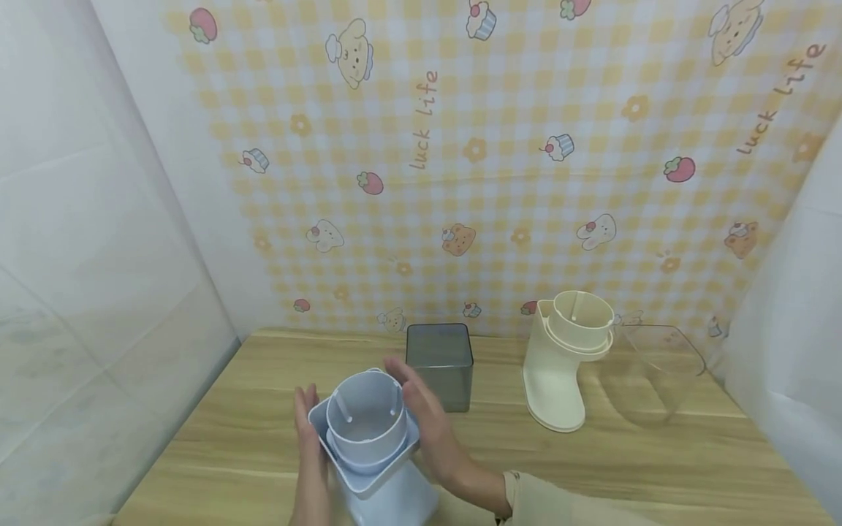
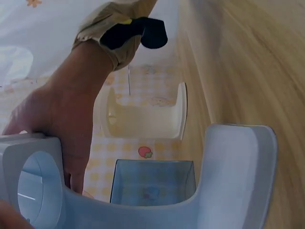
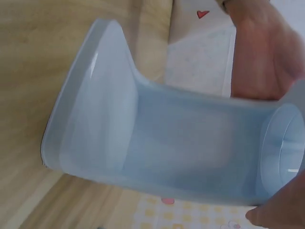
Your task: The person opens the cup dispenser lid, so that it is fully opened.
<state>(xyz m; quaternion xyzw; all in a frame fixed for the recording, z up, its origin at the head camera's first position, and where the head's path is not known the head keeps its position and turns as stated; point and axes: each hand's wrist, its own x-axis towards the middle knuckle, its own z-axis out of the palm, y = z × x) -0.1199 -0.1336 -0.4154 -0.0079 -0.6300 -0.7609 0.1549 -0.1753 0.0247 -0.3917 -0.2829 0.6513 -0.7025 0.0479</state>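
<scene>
A pale blue plastic stand (image 1: 397, 497) with a wide foot, a squarish top and a round collar (image 1: 365, 431) is between my two hands at the front of the table. My left hand (image 1: 309, 438) lies along the left side of the top, fingers straight. Against the right side rests my right hand (image 1: 430, 431), its fingers also extended. In the right wrist view the stand's foot (image 3: 90, 105) is close to the wooden surface; whether it touches is unclear. Inside, the collar shows small ribs and no contents.
Behind the hands a grey see-through box (image 1: 439, 365) stands on the wooden table (image 1: 263, 409). A cream stand (image 1: 552, 380) of like shape is at the back right, beside a clear container (image 1: 647, 380). A patterned cloth (image 1: 500, 197) hangs behind the table.
</scene>
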